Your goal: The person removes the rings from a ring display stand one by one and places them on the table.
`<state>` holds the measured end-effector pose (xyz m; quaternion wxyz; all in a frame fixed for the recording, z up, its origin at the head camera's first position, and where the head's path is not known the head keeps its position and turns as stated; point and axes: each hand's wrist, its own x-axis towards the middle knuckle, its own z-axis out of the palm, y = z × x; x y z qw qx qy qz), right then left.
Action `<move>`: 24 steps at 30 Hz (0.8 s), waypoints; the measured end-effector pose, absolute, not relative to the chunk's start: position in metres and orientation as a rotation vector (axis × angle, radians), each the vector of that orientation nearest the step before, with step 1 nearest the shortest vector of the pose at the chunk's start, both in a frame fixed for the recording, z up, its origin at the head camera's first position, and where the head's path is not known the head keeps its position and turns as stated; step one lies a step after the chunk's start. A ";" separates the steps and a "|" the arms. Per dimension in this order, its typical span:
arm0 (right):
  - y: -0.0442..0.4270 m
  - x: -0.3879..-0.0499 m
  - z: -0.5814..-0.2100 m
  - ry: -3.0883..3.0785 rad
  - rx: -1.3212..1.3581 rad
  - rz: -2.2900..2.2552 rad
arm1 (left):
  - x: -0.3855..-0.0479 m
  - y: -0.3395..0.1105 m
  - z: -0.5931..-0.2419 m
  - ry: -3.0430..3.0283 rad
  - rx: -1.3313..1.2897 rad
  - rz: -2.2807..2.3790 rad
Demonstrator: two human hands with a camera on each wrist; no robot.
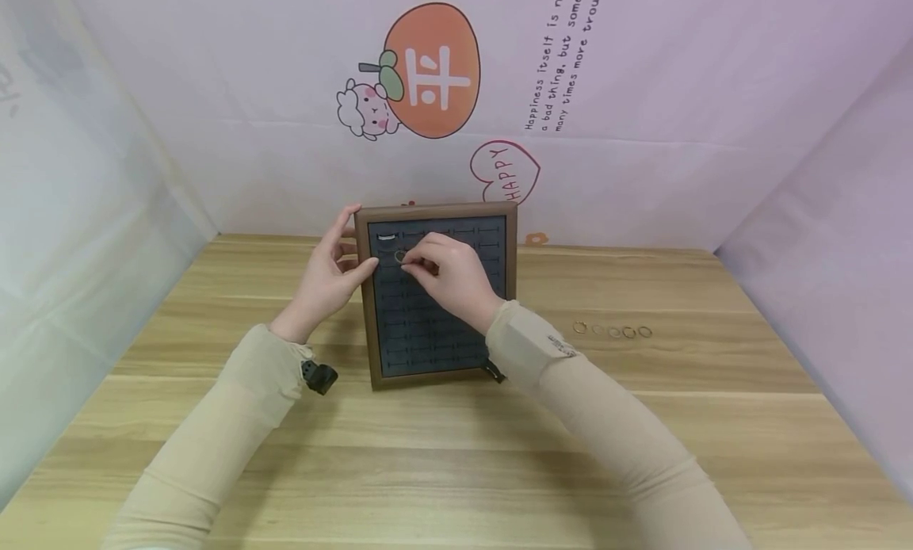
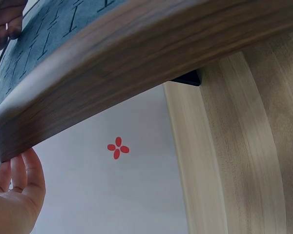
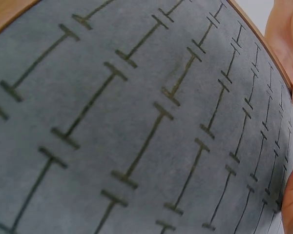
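A brown wooden display frame [image 1: 428, 378] stands tilted on the table, holding a dark grey slotted panel [image 1: 435, 328]. My left hand [image 1: 331, 276] grips its upper left side, thumb on the front; in the left wrist view, that hand's fingers [image 2: 34, 178] reach behind the wooden edge. My right hand [image 1: 456, 269] pinches a small gold-coloured ring [image 1: 399, 257] close to the panel's upper left slots; whether the ring touches a slot cannot be seen. A silvery ring [image 1: 387, 237] sits in the top left slot. The right wrist view shows rows of slots [image 3: 141, 146].
Several thin rings [image 1: 628, 333] lie in a row on the wooden table [image 1: 642, 439], right of the frame. A white printed cloth [image 1: 628, 193] hangs behind. Part of a black support [image 2: 190, 78] shows behind the frame in the left wrist view.
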<state>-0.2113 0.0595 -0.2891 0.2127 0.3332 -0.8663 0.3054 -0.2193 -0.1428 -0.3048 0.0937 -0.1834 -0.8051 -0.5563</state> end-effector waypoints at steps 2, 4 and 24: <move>0.063 -0.210 -0.291 -2.404 0.923 0.847 | -0.220 -0.143 -0.305 -2.389 -0.544 -1.639; 0.067 -0.209 -0.293 -2.404 0.928 0.848 | -0.220 -0.143 -0.305 -2.389 -0.545 -1.632; 0.124 -0.187 -0.314 -2.415 1.007 0.884 | -0.220 -0.143 -0.305 -2.390 -0.537 -1.638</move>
